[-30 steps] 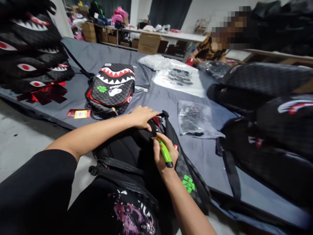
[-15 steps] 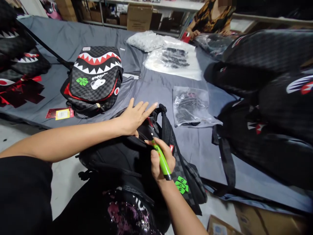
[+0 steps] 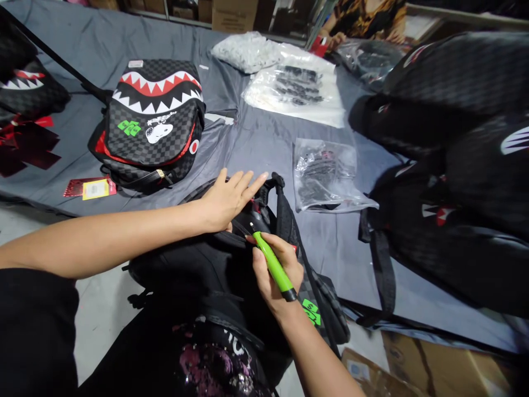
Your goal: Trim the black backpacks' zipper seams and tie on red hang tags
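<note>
A black backpack (image 3: 198,264) lies against my lap at the table's near edge, back side up. My left hand (image 3: 229,197) rests flat on its top near the carry handle (image 3: 278,205), fingers stretched out. My right hand (image 3: 275,270) grips a bright green pen-shaped tool (image 3: 273,266), its thin tip touching the bag just below my left hand. A green tag (image 3: 311,311) shows on the bag's checkered side under my right wrist.
A checkered shark-mouth backpack (image 3: 155,124) lies on the grey table cloth (image 3: 256,149), a red and yellow hang tag (image 3: 88,187) beside it. Clear plastic bags of small parts (image 3: 326,176) sit in the middle. More black backpacks (image 3: 454,182) pile at right. Another person (image 3: 363,19) works at the far side.
My left hand went from gripping the bag's top to lying flat with fingers spread. My right hand stayed on the bag with the green tool. My view tilted downward.
</note>
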Motion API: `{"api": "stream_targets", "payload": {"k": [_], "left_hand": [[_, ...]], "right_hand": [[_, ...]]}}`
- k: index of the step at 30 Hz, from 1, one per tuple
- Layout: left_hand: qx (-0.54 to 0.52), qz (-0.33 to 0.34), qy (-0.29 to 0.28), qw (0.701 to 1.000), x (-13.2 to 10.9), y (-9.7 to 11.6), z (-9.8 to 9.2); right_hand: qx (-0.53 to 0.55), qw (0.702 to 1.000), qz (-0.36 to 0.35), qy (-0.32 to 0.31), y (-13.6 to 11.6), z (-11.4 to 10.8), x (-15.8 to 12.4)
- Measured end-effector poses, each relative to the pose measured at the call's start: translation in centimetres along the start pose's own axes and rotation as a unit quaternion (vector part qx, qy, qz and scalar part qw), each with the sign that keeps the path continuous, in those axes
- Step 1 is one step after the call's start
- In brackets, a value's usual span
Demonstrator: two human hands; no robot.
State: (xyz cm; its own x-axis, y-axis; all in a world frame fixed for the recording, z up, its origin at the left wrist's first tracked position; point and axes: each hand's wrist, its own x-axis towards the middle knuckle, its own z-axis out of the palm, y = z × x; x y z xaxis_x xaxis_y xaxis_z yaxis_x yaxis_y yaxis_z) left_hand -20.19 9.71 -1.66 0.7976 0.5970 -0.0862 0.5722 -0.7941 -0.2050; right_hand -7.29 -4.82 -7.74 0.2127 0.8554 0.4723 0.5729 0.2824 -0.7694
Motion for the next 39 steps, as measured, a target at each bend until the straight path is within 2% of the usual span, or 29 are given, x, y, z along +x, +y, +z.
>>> {"api": "stream_targets", "payload": {"k": [3,8,15,19,22,24,26,29,33,35,39], "left_hand": [[-0.012,-0.004,0.022,1.000,0.2,-0.1,0.7],[-0.006,-0.003,0.045,0.999,0.0,-0.1,0.8],[-0.015,-0.015,0.052,0.998,-0.1,0.1,0.7],[-0.023,-0.035,0.050,0.998,0.0,0.2,0.9],[-0.025,-0.050,0.048,0.997,0.0,0.2,1.2],[-0.027,-0.054,0.049,0.997,0.1,0.2,1.3],[-0.028,-0.059,0.049,0.997,0.3,0.2,1.3],[-0.030,-0.068,0.040,0.996,0.4,0.3,1.2],[-0.036,-0.063,0.027,0.997,0.4,0.1,1.2],[-0.040,-0.043,0.038,0.998,0.5,0.0,1.3],[-0.035,0.039,0.057,0.997,1.3,-0.1,1.7]], "right_hand": [[0.001,1.000,0.014,-0.005,0.2,0.4,0.0],[-0.028,0.999,-0.011,-0.019,0.2,0.3,0.3],[-0.044,0.993,-0.032,-0.103,0.1,-1.5,1.8],[-0.079,0.986,0.036,-0.140,-0.5,-2.2,3.8],[-0.123,0.967,0.067,-0.215,-1.0,-2.3,5.8],[-0.139,0.947,0.055,-0.284,-1.0,-2.3,6.9],[-0.170,0.930,0.028,-0.325,-0.8,-2.3,7.5],[-0.225,0.918,-0.013,-0.326,-0.7,-2.6,7.3],[-0.226,0.920,-0.034,-0.317,-0.8,-3.0,6.4],[-0.224,0.922,-0.038,-0.315,-0.9,-3.0,6.2],[-0.216,0.924,-0.042,-0.314,-0.7,-2.8,6.2]]}}
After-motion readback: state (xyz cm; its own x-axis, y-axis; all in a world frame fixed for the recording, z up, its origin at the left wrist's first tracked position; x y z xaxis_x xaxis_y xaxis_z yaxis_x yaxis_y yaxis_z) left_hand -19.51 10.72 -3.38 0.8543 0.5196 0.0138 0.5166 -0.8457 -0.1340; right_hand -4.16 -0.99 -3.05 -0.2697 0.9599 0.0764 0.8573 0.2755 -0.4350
